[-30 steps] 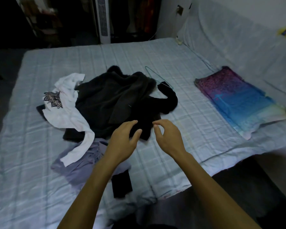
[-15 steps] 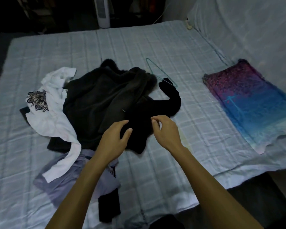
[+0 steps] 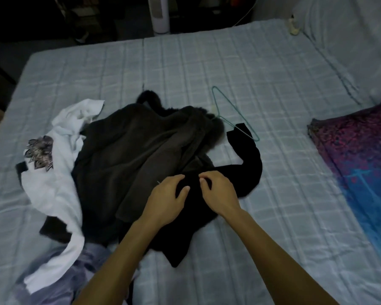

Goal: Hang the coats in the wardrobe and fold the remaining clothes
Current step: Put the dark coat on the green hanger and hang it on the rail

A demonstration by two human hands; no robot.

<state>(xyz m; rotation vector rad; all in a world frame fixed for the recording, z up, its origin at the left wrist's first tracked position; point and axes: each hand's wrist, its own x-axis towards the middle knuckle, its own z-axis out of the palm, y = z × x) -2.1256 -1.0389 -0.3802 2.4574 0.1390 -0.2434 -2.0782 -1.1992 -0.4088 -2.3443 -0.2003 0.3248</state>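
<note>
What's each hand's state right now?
Left hand: fingers curved over the black garment; grip cannot be told.
Right hand: pinches the black garment.

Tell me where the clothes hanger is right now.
Head view: the green hanger lies flat on the bed, right of centre, one corner at the dark coat's furry collar, its lower wire crossing the black top's sleeve end.

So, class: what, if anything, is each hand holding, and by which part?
The right hand pinches the black garment where it meets the brown coat; the left hand rests on it there, grip unclear.
</note>
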